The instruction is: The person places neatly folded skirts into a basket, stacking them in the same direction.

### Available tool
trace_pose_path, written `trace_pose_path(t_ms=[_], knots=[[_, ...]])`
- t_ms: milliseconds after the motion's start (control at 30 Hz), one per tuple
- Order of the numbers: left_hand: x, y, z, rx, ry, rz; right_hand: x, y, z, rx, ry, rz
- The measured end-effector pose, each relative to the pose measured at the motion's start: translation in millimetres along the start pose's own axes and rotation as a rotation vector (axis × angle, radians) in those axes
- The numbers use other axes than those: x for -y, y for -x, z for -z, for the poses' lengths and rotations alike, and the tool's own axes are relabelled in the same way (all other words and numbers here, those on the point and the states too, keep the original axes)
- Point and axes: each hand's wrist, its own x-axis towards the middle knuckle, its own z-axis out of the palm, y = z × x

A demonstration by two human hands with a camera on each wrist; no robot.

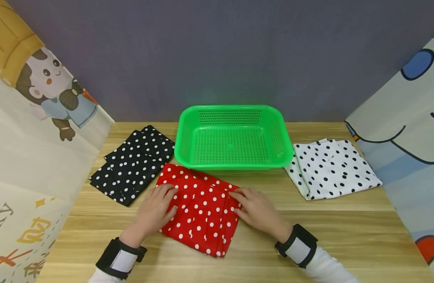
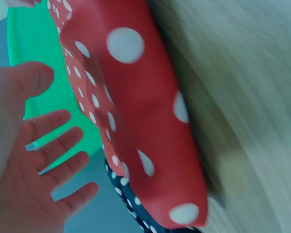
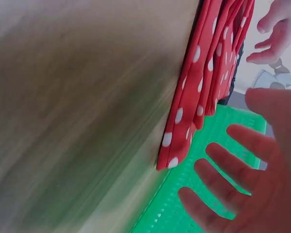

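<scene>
A folded red cloth with white dots (image 1: 202, 208) lies slightly askew on the table, with pleats running along its right part. At its left side my left hand (image 1: 154, 209) hovers with loosely bent fingers. My right hand (image 1: 256, 209) is at the opposite side, fingertips over the cloth's right edge. Both wrist views show the fingers spread and apart from the fabric, the left hand (image 2: 43, 145) and the right hand (image 3: 247, 174) holding nothing. The cloth's thick folded edge (image 2: 136, 97) shows up close in the left wrist view.
Behind the red cloth stands a green plastic basket (image 1: 231, 166), nothing in it. A folded black cloth with white dots (image 1: 137, 165) lies to the left, and a folded white cloth with black dots (image 1: 333, 169) to the right. A grey wall (image 1: 224, 55) rises behind the wooden table (image 1: 344, 243).
</scene>
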Motion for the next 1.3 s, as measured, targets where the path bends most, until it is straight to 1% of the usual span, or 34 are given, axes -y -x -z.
trace_pose_path(t_ms=[100, 267, 433, 600, 867, 1100, 1300], knots=[[4.7, 4.2, -0.4, -0.005, 0.002, 0.013, 3.9, 0.2, -1.5, 0.051, -0.005, 0.012], [11.8, 10.7, -5.3, 0.015, 0.01, 0.044, 7.4, 0.9, -3.7, 0.123, -0.013, 0.014], [14.5, 14.4, -10.1, 0.04, 0.014, 0.057, 9.0, 1.5, -5.5, 0.163, -0.017, -0.002], [14.3, 15.1, -11.2, 0.055, 0.01, 0.067, 9.7, 0.4, -6.4, 0.172, -0.017, -0.013], [9.7, 15.3, -11.2, 0.097, 0.013, 0.102, 10.6, -0.3, -5.1, 0.187, -0.02, -0.026], [1.5, 17.0, -13.7, 0.09, 0.007, 0.086, 7.6, 2.0, -4.1, 0.186, -0.019, -0.068], [-7.7, 18.4, -16.5, 0.086, 0.011, 0.081, 2.7, 6.7, -1.9, 0.185, -0.039, -0.102]])
